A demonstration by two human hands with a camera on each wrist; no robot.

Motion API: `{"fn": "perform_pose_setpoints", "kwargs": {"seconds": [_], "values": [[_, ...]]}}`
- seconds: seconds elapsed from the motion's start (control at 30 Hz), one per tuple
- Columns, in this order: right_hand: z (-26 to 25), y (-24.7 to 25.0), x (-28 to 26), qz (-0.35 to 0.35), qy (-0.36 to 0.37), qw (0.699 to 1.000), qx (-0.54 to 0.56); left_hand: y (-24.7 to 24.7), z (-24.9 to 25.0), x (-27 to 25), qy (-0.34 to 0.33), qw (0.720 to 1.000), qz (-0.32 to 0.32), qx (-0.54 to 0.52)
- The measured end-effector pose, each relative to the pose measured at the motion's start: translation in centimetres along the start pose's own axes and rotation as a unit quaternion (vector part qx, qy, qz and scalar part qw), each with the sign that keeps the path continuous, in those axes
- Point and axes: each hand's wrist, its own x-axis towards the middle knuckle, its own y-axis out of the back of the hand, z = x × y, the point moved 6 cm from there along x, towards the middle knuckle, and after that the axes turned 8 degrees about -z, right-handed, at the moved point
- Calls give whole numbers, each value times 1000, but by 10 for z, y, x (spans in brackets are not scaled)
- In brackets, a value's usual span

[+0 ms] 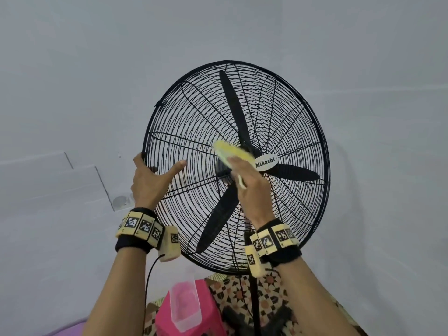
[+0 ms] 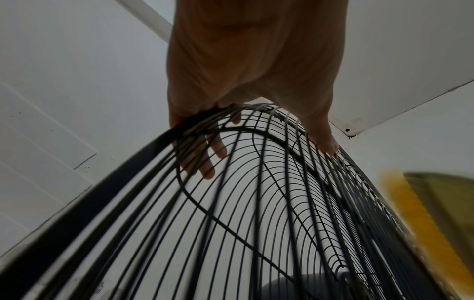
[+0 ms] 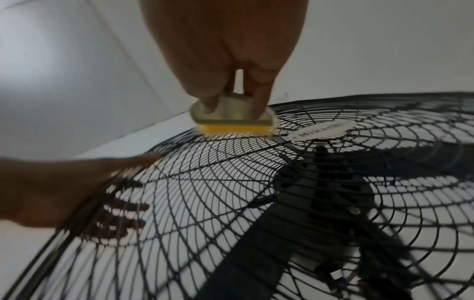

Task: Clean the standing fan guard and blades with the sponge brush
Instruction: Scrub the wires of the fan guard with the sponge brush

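I note my left hand [image 1: 148, 180] grips the stiff wire guard [image 1: 303, 112] rim; right hand [image 1: 252, 187] holds the sponge brush [image 1: 232, 151], apparently soft, by its handle.

text: "Mikachi" | on: white oval badge [image 1: 266, 163] | place: centre of fan guard [image 1: 194, 132]

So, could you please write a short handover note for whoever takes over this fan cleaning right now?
Left hand: grips the fan guard's left rim, fingers behind the wires, thumb in front, steadying it.
Right hand: holds the sponge brush, its yellow sponge against the front guard just left of the centre badge.
Blades: inside the closed guard, at rest.
Done: how much of the guard has been wiped cannot be told.
Left: the rest of the guard wires; the blades, which the closed guard still covers.
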Motion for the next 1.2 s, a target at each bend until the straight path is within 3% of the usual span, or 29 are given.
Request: {"fn": "perform_pose_setpoints", "kwargs": {"seconds": [0.07,0.1,0.23,0.3,0.4,0.47,0.57,0.63,0.73,0.8,0.9,0.97,1.07,1.13,1.2], "values": [[-1,-8,-7,-60,44,997,-17,0,-1,0,0,1000,-2,-2],[6,-8,-10,-59,19,998,-12,0,-2,1,2,1000,-3,-3],[35,12,-11,51,-134,989,27,-1,0,1,3,1000,3,-3],[28,15,-5,51,-93,994,17,-1,1,2,5,1000,5,-3],[13,1,-8,-52,16,998,-18,0,-1,2,2,1000,5,-2],[21,-1,-14,-51,-28,998,-13,-1,-2,2,2,1000,2,-1],[37,14,-15,48,-146,988,21,-2,-1,2,4,1000,2,-2],[33,18,-10,60,-116,991,17,-2,-1,2,4,1000,2,-3],[16,3,-11,-50,11,999,-2,-1,-3,3,1,1000,1,-3],[26,0,-17,-55,-21,998,-3,-1,-3,3,1,1000,-3,-4],[50,19,-20,66,-156,985,20,-1,-2,2,1,1000,-1,-5],[48,25,-17,75,-114,991,16,-1,-1,2,-1,1000,0,-7],[27,10,-17,-31,33,999,-7,-2,-2,3,-5,1000,1,-7],[32,3,-19,-63,9,998,-20,-2,-3,4,-5,1000,0,-5],[41,9,-15,-10,-80,996,-32,-3,-5,3,-10,1000,5,-13]]}}
